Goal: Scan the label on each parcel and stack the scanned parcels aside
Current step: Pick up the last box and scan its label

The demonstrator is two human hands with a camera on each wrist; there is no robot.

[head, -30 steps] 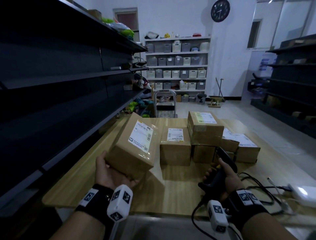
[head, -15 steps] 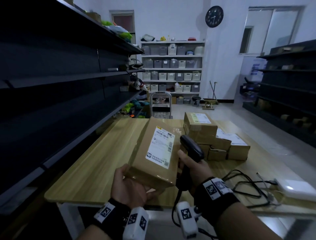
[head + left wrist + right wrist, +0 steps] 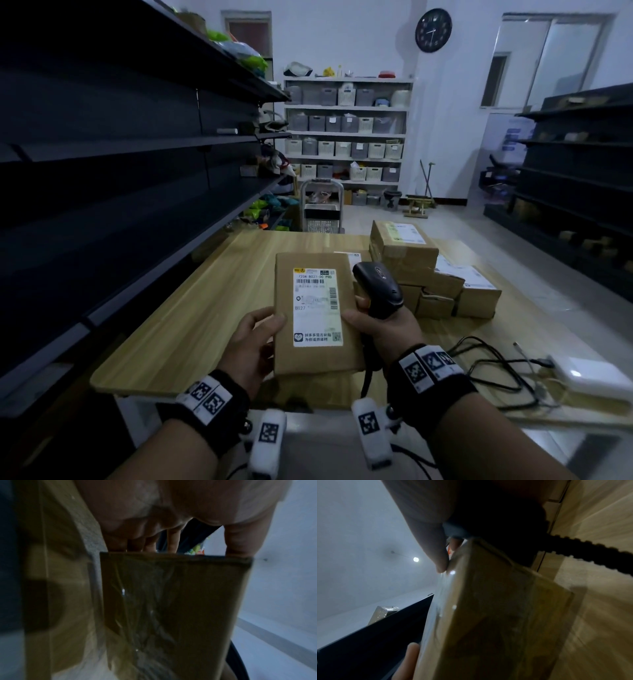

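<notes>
A wooden table (image 3: 212,301) stands in a dim storeroom, with dark metal shelving (image 3: 120,144) along its left side and more dark shelves (image 3: 579,178) on the right. At the far white wall a pale shelf unit (image 3: 346,133) holds rows of grey and white storage bins (image 3: 342,149), each bin's contents too small to tell. A black clock (image 3: 433,30) hangs above and to the right of it.

Over the table's near edge, the left hand (image 3: 251,346) grips the left side of a flat cardboard parcel (image 3: 317,313), thumb on the top face, fingers curled beneath. Its white label (image 3: 318,307) faces up. The right hand (image 3: 385,323) is wrapped round the handle of a black barcode scanner (image 3: 378,287), thumb touching the parcel's right edge. Behind the scanner, a stack of parcels (image 3: 428,270) sits on the table. Farther right lie black cables (image 3: 493,373) and a white box (image 3: 596,377).
</notes>
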